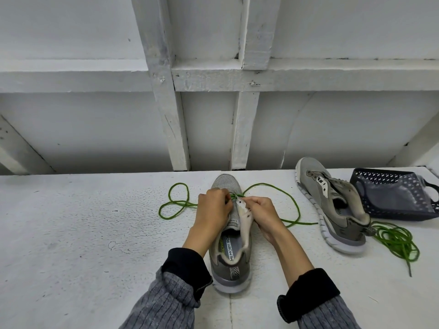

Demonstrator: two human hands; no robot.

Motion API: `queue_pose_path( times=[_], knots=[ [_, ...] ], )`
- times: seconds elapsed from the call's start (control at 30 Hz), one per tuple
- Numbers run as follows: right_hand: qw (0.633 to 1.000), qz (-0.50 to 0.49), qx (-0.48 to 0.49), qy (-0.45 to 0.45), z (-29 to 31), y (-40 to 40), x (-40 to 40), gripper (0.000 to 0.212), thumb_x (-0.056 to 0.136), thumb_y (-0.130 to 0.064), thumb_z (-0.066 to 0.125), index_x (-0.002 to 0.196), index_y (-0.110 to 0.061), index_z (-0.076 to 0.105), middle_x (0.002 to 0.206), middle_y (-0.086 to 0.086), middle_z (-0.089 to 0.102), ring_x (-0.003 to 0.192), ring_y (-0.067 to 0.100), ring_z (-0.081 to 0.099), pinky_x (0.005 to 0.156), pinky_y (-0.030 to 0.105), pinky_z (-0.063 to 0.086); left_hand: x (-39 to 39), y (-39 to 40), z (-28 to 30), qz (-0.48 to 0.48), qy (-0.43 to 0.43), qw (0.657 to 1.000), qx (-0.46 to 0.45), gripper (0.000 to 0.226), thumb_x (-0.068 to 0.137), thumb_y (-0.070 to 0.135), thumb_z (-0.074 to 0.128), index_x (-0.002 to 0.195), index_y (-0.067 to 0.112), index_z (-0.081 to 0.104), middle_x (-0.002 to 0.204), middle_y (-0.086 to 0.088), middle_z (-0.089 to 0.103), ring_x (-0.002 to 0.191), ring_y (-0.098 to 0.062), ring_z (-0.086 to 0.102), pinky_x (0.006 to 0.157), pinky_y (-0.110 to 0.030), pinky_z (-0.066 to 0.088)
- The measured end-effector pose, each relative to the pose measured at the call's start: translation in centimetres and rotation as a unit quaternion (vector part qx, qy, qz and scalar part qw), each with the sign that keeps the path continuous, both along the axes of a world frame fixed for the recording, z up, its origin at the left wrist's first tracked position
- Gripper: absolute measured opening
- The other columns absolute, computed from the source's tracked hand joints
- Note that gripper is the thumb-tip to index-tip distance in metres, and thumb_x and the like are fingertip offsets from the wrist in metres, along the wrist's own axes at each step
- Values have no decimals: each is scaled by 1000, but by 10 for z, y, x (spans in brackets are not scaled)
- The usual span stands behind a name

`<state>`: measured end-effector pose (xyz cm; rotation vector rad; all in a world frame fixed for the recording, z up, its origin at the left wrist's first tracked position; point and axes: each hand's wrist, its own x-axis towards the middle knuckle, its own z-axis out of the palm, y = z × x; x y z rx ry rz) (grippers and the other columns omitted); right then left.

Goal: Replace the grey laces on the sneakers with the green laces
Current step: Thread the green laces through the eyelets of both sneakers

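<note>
A grey sneaker (226, 184) stands in front of me, toe pointing away, its heel nearest me. A green lace (282, 193) runs through its front eyelets, and its two ends trail in loops to the left and right on the white table. My left hand (212, 211) pinches the lace at the left eyelets. My right hand (263, 213) grips the sneaker's right eyelet flap and pulls it up. A second grey sneaker (332, 205), with no lace, lies tilted to the right. Beside its heel lies a second green lace (395, 239) in a bundle.
A dark perforated basket (394, 193) lies on its side at the far right of the table (83, 233). A white wall with wooden beams (166, 91) rises right behind the table's far edge.
</note>
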<state>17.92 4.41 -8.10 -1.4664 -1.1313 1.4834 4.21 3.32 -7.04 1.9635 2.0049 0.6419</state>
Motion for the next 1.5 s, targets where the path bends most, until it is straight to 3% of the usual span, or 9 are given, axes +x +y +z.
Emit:
queue_pose_path(
  times=[0.57, 0.67, 0.8, 0.9, 1.03, 1.17, 1.27, 1.33, 1.5],
  knots=[
    [1000, -4, -4, 9, -6, 2, 2, 23, 94, -9, 54, 84, -12, 75, 86, 3, 73, 85, 10, 66, 80, 22, 51, 9, 5, 1, 5, 21, 1000, -18, 16, 92, 19, 54, 95, 13, 68, 95, -7, 69, 95, -30, 60, 80, -34, 37],
    [1000, -10, -13, 8, -12, 4, 3, 31, 87, -22, 59, 92, 7, 69, 80, 5, 67, 79, 13, 60, 74, 28, 47, 8, 5, -2, -5, -37, 999, 8, 16, 93, 20, 57, 97, 19, 72, 96, -2, 73, 95, -25, 63, 84, -35, 43],
    [997, -41, -34, 54, -9, 6, 3, 18, 96, -18, 57, 97, -7, 71, 74, 1, 69, 67, 9, 64, 59, 20, 49, -1, 5, -13, 26, -200, 979, 7, 5, 87, 18, 69, 88, 22, 72, 87, 5, 74, 86, -13, 67, 85, -34, 51],
    [998, -46, -15, 28, -9, 9, -2, 13, 92, -14, 63, 99, -6, 71, 79, 6, 69, 66, 11, 63, 55, 19, 49, -3, 5, -18, 36, -263, 964, 12, 16, 82, 16, 74, 81, 26, 61, 79, 9, 69, 81, -7, 66, 81, -37, 53],
    [997, -77, 5, -14, -10, 13, -11, 1, 85, -11, 72, 86, -11, 72, 76, 8, 68, 64, 14, 59, 58, 24, 48, -2, 5, -23, 37, -286, 957, 20, 19, 82, 16, 75, 79, 26, 58, 77, 13, 67, 80, -2, 65, 83, -38, 51],
    [995, -86, 16, -52, -8, 17, -13, 11, 85, -15, 70, 75, -19, 68, 73, 4, 68, 68, 19, 60, 63, 34, 50, -3, 6, -29, 49, -237, 970, 27, 28, 80, 26, 75, 75, 41, 52, 79, 22, 65, 93, -8, 61, 90, -43, 42],
    [988, -103, 82, -86, 13, 19, -16, 13, 87, -14, 66, 75, -17, 66, 73, -2, 66, 73, 15, 59, 71, 30, 49, -3, 3, -27, 78, -215, 973, 21, 19, 84, 28, 72, 86, 40, 57, 91, 20, 63, 107, -12, 44, 82, -32, 23],
    [979, -109, 143, -92, 41, 20, -17, 11, 89, -14, 64, 79, -16, 66, 74, -5, 63, 73, 11, 56, 71, 25, 45, -4, 3, -26, 96, -191, 977, 16, 14, 84, 31, 72, 92, 37, 61, 101, 15, 60, 111, -15, 36, 81, -33, 20],
    [950, -145, 264, 79, 127, 18, -13, 19, 94, -6, 54, 80, -18, 56, 81, 2, 68, 81, 15, 64, 83, 30, 53, -5, 5, -30, 118, -172, 978, -3, 17, 84, 35, 71, 99, 37, 63, 114, 12, 53, 119, -17, 29, 94, -39, 22]
  ],
)
